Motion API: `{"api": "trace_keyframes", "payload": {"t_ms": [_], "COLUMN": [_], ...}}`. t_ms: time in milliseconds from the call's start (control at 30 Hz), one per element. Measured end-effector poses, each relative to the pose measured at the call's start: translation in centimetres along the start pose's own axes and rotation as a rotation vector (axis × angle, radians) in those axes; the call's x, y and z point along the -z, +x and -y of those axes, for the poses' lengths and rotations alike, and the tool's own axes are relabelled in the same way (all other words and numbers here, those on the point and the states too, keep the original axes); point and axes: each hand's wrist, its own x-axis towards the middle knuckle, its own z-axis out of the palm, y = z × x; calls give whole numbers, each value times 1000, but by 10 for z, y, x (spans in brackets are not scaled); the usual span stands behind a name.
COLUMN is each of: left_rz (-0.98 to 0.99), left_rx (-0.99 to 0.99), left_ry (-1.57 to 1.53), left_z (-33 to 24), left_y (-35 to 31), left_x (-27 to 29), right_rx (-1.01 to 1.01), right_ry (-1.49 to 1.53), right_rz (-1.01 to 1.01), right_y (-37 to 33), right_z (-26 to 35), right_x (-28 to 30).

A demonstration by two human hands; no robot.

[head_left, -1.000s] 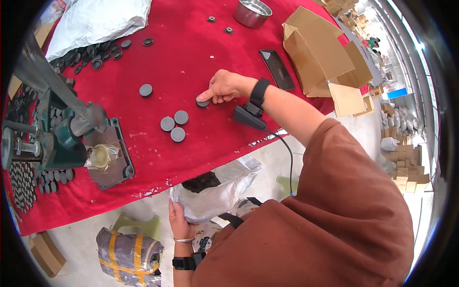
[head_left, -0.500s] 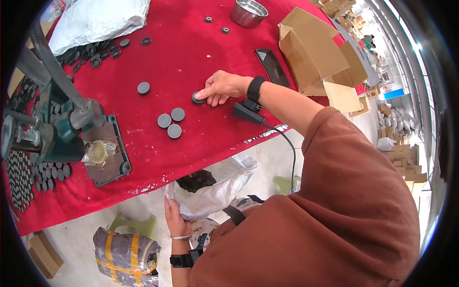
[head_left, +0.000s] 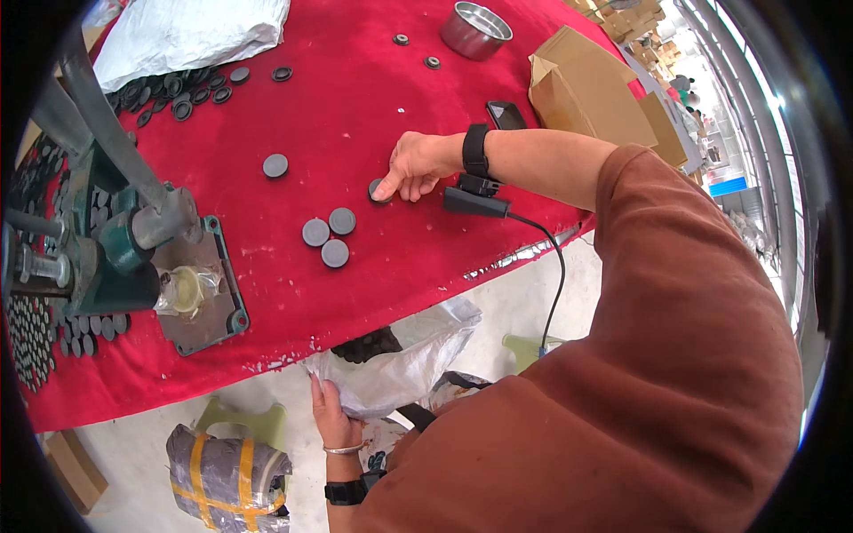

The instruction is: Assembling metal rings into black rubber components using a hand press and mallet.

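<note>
My right hand (head_left: 416,166) rests on the red tabletop, its thumb over a round dark grey cap (head_left: 379,190) and its other fingers curled in; the cap is partly covered. To the left of it lie three grey caps (head_left: 342,221) in a tight cluster, and one single cap (head_left: 275,165) sits farther up. Below the table's near edge, my left hand (head_left: 333,417) grips the rim of a white woven bag (head_left: 400,377). Inside the bag's mouth several dark pieces (head_left: 369,345) show. The left fingers are partly hidden by the bag.
A green hand press (head_left: 124,258) with a metal base plate stands at the left, with many caps around it. A white sack (head_left: 191,35) lies behind loose black caps. Far right are a steel bowl (head_left: 477,31), a phone-like black tray (head_left: 506,115) and an open carton (head_left: 586,89).
The whole view has shifted slightly, and my right forearm now lies more level, covering part of the black tray. Both hands keep their holds; the caps lie in the same arrangement.
</note>
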Motion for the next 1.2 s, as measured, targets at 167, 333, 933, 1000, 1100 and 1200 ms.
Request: {"api": "trace_keyframes", "payload": {"t_ms": [167,333,933,1000,1100,1200], "left_rz": [32,7,-36,-74,-98,11], "left_rx": [-16,-35,-59,-38,-36,-215], "left_ry": [-25,65,153,171,77,269], "left_z": [2,-1,16,24,31,48], "left_y": [2,-1,-7,0,0,7], "left_x": [-2,5,35,40,36,66], "right_rx": [64,553,891,703,722,871], "right_ry": [63,-156,66,260,464,206], "right_rz": [-52,-500,-460,-84,298,140], "right_y": [-3,-15,-89,-92,-92,-86], "right_z": [-8,-26,-14,17,70,143], "right_x": [-9,-39,-134,-164,-215,-264]}}
